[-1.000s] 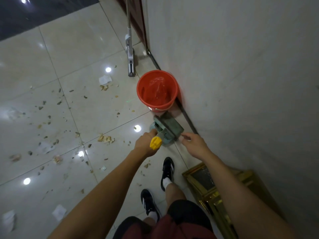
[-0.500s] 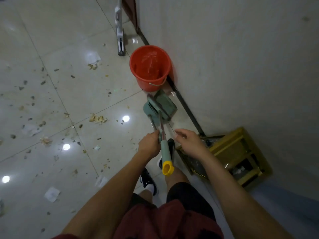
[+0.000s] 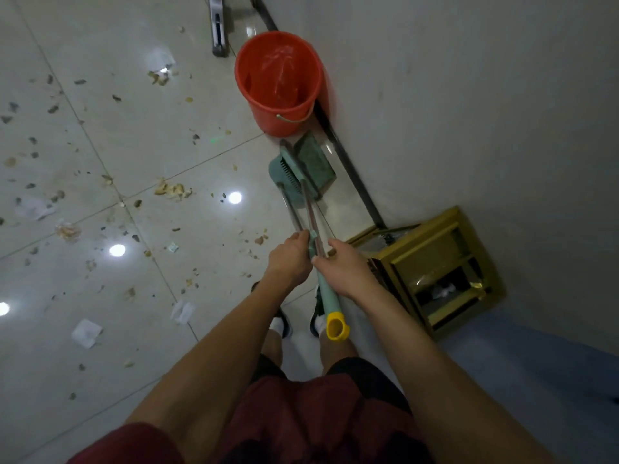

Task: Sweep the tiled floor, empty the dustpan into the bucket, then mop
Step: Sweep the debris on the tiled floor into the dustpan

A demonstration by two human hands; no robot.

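Observation:
A teal broom head [image 3: 280, 169] and a dark green dustpan [image 3: 316, 159] stand together on the tiled floor [image 3: 100, 95] by the wall. Behind them stands the red bucket [image 3: 301, 110]. Two thin metal poles rise from the pair to my hands and end in a teal handle with a yellow cap [image 3: 336, 326]. My left hand [image 3: 288, 257] grips the poles from the left at the clip. My right hand [image 3: 343, 267] holds the teal handle from the right, thumb and fingers curled on it. The base of a grey mop [image 3: 218, 31] stands beyond the bucket.
Crumbs, scraps and paper bits [image 3: 172, 190] lie scattered over the tiles to the left. A gold-framed stand [image 3: 432, 262] sits against the wall [image 3: 469, 95] on my right. A dark skirting strip [image 3: 351, 172] runs along the wall's foot. My feet are right under the handle.
I have straightened up and stepped back, so the handles now stand tall. My right hand has come in and closed on the handle beside my left.

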